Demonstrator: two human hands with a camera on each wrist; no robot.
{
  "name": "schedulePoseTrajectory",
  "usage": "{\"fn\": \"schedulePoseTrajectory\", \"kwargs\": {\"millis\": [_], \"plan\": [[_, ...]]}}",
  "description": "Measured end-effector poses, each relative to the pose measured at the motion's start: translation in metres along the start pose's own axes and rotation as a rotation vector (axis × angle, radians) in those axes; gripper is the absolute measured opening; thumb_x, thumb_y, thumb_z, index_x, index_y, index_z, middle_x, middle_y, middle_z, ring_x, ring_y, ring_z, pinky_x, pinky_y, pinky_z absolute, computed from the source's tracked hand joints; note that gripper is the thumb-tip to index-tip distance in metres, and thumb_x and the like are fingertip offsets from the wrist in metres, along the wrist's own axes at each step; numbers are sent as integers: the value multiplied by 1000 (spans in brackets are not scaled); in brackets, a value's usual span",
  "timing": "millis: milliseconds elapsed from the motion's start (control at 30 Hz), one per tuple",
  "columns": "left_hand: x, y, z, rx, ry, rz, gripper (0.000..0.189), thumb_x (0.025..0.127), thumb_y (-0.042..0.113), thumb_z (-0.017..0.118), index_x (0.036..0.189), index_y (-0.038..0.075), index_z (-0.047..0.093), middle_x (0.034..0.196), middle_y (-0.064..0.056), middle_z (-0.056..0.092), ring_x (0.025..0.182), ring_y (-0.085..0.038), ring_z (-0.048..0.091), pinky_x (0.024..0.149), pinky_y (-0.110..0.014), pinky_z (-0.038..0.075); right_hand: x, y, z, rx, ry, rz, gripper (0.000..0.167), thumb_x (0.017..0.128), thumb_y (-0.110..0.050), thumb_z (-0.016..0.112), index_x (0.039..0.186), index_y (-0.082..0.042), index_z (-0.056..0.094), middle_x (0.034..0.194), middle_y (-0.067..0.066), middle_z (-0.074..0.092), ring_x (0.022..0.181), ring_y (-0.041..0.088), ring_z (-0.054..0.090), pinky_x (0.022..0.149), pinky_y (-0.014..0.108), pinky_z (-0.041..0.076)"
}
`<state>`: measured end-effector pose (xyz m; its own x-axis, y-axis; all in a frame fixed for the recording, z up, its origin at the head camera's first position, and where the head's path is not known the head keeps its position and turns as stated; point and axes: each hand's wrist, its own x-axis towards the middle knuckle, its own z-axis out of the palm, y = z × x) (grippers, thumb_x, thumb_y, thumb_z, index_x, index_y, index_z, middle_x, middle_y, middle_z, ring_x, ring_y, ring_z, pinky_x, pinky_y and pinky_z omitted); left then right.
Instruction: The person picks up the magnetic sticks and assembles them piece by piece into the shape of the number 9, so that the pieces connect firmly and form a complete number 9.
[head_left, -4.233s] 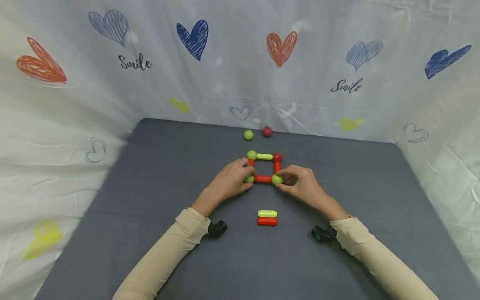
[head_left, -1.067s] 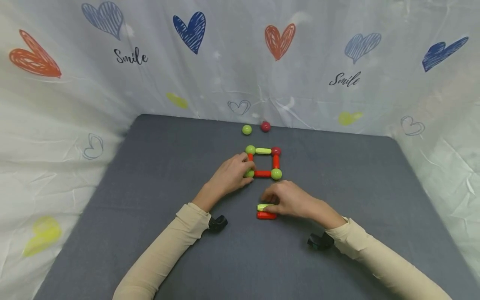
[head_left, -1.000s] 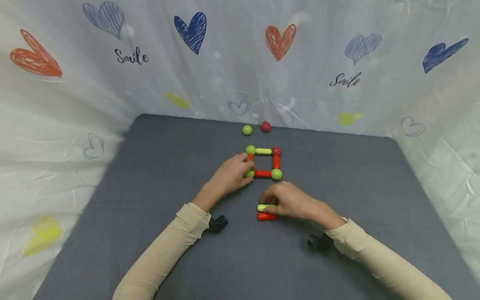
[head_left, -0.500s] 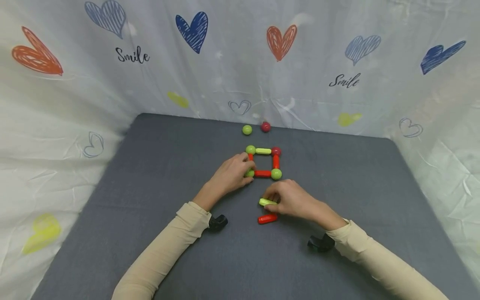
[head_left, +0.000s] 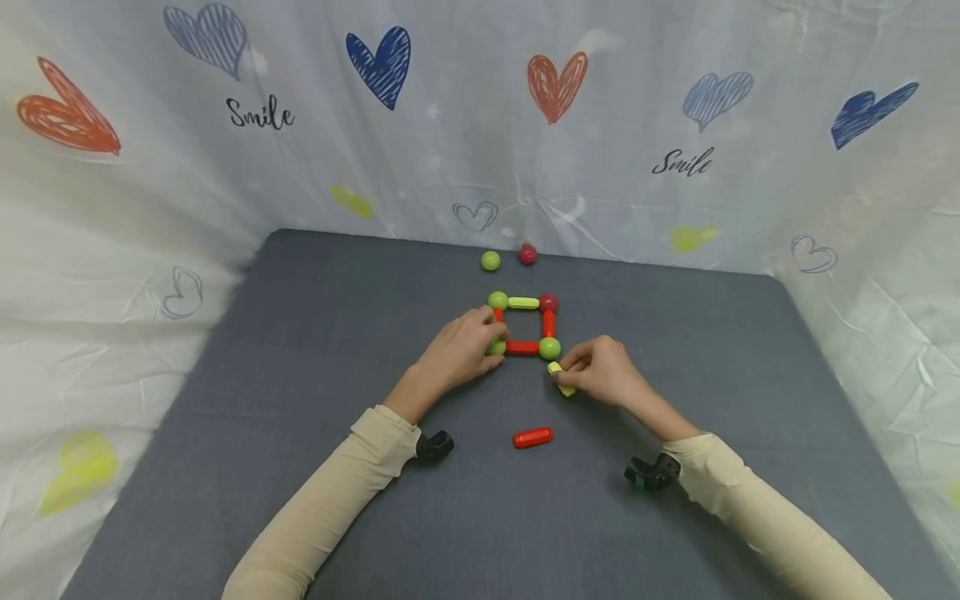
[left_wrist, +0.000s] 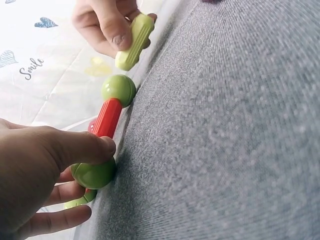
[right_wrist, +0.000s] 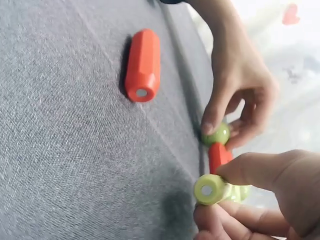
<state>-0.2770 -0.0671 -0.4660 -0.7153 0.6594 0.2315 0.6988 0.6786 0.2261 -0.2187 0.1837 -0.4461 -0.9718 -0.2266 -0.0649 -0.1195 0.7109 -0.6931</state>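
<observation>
A square of magnetic rods and balls lies on the grey cloth: three red rods, such as the front red rod [head_left: 522, 347], and a yellow rod [head_left: 523, 303] at the back. Its corners are a red ball [head_left: 549, 302] and three green balls. My left hand [head_left: 467, 343] pinches the front-left green ball [left_wrist: 95, 172], thumb on the near side. My right hand [head_left: 603, 369] pinches a loose yellow-green magnetic rod [left_wrist: 134, 42] by its sides. That rod is tilted, just short of the front-right green ball [head_left: 550, 348], with a small gap between in the left wrist view.
A loose red rod [head_left: 533, 437] lies in front of the square. Behind it stand a loose green ball [head_left: 491, 261] and a loose red ball [head_left: 528, 254], near the table's [head_left: 360, 275] back edge. A white curtain [head_left: 465, 150] with printed hearts hangs beyond.
My right hand has left the front-right ball, taken the yellow-green rod from beside the loose red rod and carried it forward and right. The loose red rod has turned slightly. My left hand stays put.
</observation>
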Motion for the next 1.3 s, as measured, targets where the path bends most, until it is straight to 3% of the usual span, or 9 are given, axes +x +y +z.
{"fn": "schedulePoseTrajectory", "kwargs": {"millis": [200, 433, 1300], "plan": [[0, -1, 1, -1, 0, -8, 27, 87, 27, 81, 111, 18, 74, 98, 0, 52, 80, -14, 47, 66, -27, 43, 5, 9, 3, 267, -43, 193, 19, 85, -17, 81, 89, 2, 76, 75, 10, 72, 65, 22, 69, 61, 38, 59], [1, 0, 1, -3, -3, 3, 27, 86, 26, 81, 111, 18, 74, 100, 0, 53, 81, -14, 47, 66, -27, 44, 9, 16, 7, 448, -32, 261, 25, 85, -11, 80, 96, 10, 74, 75, 12, 71, 66, 17, 69, 64, 38, 60], [-1, 2, 1, -10, 16, 2, 27, 86, 26, 81, 110, 16, 74, 98, 0, 52, 81, -14, 47, 66, -27, 44, 11, 21, 10, 498, -54, 259, 23, 86, -15, 80, 93, 6, 75, 74, 13, 71, 64, 18, 69, 60, 34, 59]]}}
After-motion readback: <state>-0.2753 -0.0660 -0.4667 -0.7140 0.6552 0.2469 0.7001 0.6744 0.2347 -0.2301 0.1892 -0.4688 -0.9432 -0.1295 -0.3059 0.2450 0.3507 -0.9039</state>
